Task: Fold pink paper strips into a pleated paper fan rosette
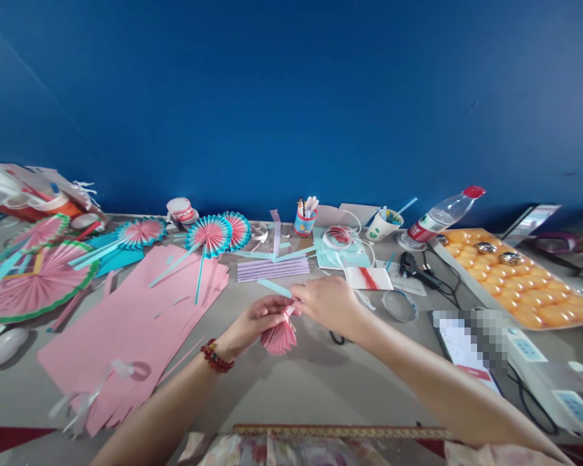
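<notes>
My left hand point(255, 322), with a red bead bracelet at the wrist, pinches the top of a small folded pink paper fan point(279, 336) above the grey table point(315, 382). My right hand point(326, 303) is closed around the same folded end, fingers pressed together. A thin teal paper strip point(273, 287) sticks out to the upper left from between the two hands. The fan's pleats spread downward below my fingers.
Pink paper sheets point(126, 323) lie at the left, with finished pink and teal fans point(208, 234) behind them. A purple pleated sheet point(272, 268), a pen cup point(304, 221), a paper cup point(383, 225), a tilted plastic bottle point(442, 215) and an orange tray point(519, 278) fill the back and right.
</notes>
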The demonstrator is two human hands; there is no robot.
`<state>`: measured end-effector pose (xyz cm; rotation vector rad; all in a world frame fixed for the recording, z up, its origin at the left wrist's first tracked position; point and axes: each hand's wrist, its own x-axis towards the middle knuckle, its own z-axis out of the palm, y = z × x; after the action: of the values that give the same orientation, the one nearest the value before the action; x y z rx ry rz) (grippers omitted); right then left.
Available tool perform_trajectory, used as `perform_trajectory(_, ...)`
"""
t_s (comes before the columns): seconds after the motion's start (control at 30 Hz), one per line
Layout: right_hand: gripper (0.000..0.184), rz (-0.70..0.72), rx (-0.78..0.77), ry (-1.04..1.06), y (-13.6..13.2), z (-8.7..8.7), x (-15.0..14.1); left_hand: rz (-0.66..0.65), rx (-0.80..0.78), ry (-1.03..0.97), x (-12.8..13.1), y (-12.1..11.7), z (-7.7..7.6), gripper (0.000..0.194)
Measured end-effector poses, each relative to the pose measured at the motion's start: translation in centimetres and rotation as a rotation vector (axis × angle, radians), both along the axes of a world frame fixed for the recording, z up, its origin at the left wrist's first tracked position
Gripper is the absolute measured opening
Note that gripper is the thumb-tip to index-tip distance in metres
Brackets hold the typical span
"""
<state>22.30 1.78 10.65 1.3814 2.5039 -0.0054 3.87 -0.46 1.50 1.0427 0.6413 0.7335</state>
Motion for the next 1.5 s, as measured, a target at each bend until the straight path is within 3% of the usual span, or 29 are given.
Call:
perform_trajectory(1.17, 0.009, 0.047, -0.003, -0.056, -0.1, 0.5, -0.4, -0.003, -0.014, -0.034, 0.2, 0.0, 0.5, 0.034)
perform_trajectory(1.5, 0.022, 0.069, 0.008, -0.039, -0.1, 0.7, -0.1, -0.002, -0.008, -0.074, -0.1, 0.1, 0.3, 0.04)
